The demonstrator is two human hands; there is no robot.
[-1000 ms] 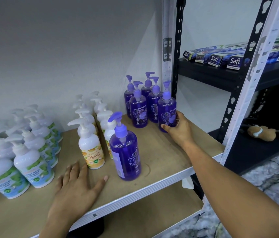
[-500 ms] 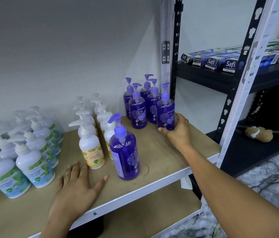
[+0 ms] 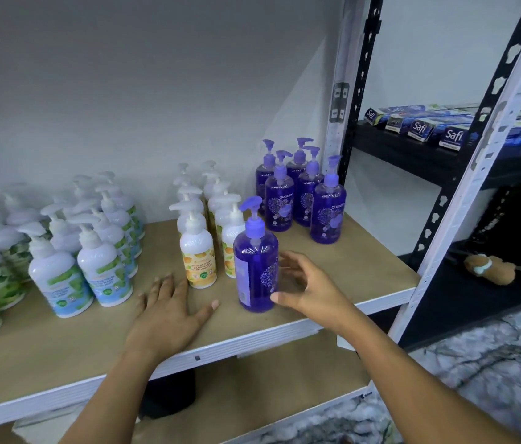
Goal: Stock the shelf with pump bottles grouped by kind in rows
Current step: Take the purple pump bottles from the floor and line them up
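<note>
While it stands near the front edge of the wooden shelf board point(image 3: 349, 270), the lone purple pump bottle point(image 3: 257, 274) has its long axis straight up. Its pump spout is turned to the left, and the pale label faces left too. It's out on its own, just in front of the white bottles with orange labels point(image 3: 197, 254) and well forward of the purple group point(image 3: 328, 216) at the back right by the upright post point(image 3: 333, 139).

The right hand point(image 3: 310, 283) is just to the bottle's right, level with the lower half of the body. The thumb tip is at the base on the near side and the fingers fan around the right flank. They're a little blurred, so I cannot call actual contact. That hand is wide open, cupped, with nothing in its grasp.

The left hand point(image 3: 169, 312) is on the bottle's other side, palm down with fingers straight and flat on the board. Its thumb stretches toward the bottle without reaching it.

Further left are rows of white bottles with green leaf labels point(image 3: 102, 274). The black rack point(image 3: 413, 152) to the right holds Safi boxes point(image 3: 453, 136), with a brown plush toy point(image 3: 489, 267) lower down.
</note>
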